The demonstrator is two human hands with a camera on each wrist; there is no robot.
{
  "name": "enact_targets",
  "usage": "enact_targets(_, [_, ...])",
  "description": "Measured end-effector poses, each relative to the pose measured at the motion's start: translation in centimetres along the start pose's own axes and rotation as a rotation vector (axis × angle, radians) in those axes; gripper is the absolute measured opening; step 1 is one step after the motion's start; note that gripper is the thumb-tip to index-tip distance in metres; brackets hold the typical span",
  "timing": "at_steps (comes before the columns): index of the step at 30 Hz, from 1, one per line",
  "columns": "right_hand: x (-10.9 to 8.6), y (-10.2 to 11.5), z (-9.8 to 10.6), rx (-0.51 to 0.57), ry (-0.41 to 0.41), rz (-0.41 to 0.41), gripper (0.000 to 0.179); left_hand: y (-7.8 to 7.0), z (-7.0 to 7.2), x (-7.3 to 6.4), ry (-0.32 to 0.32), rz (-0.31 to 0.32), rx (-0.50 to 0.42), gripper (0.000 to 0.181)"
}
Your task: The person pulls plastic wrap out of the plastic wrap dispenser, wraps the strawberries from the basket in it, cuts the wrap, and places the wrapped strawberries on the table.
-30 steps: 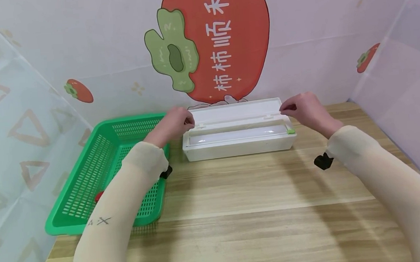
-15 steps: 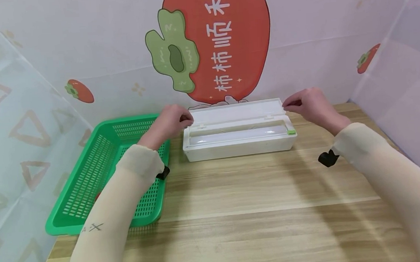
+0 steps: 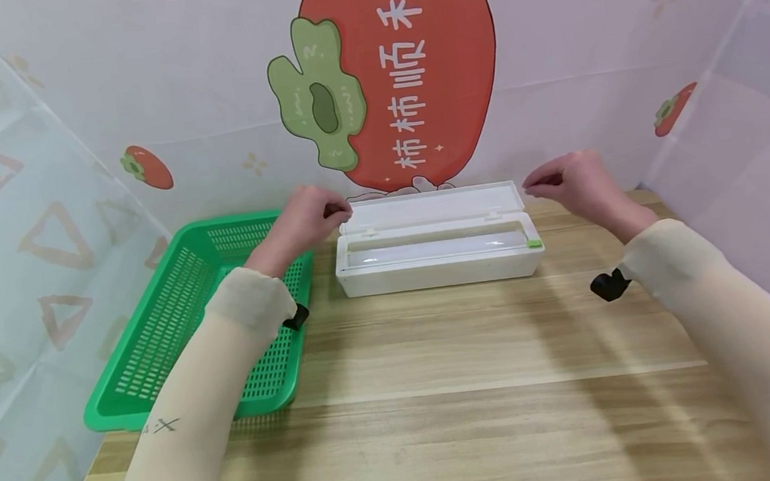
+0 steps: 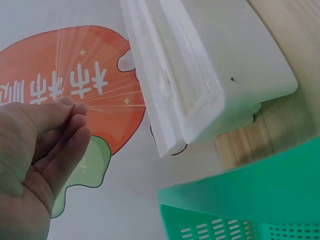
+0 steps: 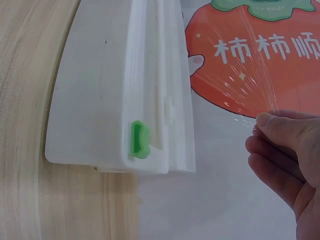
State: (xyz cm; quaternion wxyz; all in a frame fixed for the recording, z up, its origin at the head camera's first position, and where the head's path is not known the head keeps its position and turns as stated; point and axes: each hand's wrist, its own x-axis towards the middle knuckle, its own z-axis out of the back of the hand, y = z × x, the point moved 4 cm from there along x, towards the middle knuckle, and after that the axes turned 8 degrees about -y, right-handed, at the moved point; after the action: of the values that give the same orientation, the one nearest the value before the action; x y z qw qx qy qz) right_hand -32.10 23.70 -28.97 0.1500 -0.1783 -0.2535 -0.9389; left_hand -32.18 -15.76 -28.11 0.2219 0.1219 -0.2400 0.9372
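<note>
A long white cling film dispenser [image 3: 437,272] lies at the back of the table, its lid [image 3: 432,206] tipped back against the wall. Inside shows a pale roll [image 3: 435,249]. Clear cling film [image 4: 107,97] stretches up from the box, creased into fans toward both hands; in the head view it is barely visible. My left hand [image 3: 303,220] pinches one corner of the film between thumb and fingertips, above the box's left end. Beyond the right end, my right hand [image 3: 585,185] pinches the other corner. A green slide cutter [image 5: 139,140] sits at the box's right end.
A green plastic basket [image 3: 139,362] stands at the left, partly behind my left forearm. The wooden table [image 3: 452,429] extends in front of the box. A printed cloth wall [image 3: 566,49] rises right behind the box, with side walls left and right.
Both hands have risen slightly and moved apart, the left hand leftward and the right hand rightward, still pinching the film. The dispenser has stayed in place.
</note>
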Motion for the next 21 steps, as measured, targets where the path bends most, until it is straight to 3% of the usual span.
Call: enact_targets(21, [0.7,1.2,2.7,0.040,-0.087,0.027,0.013,-1.9,2.4,0.0,-0.176,-0.049,-0.002,0.012])
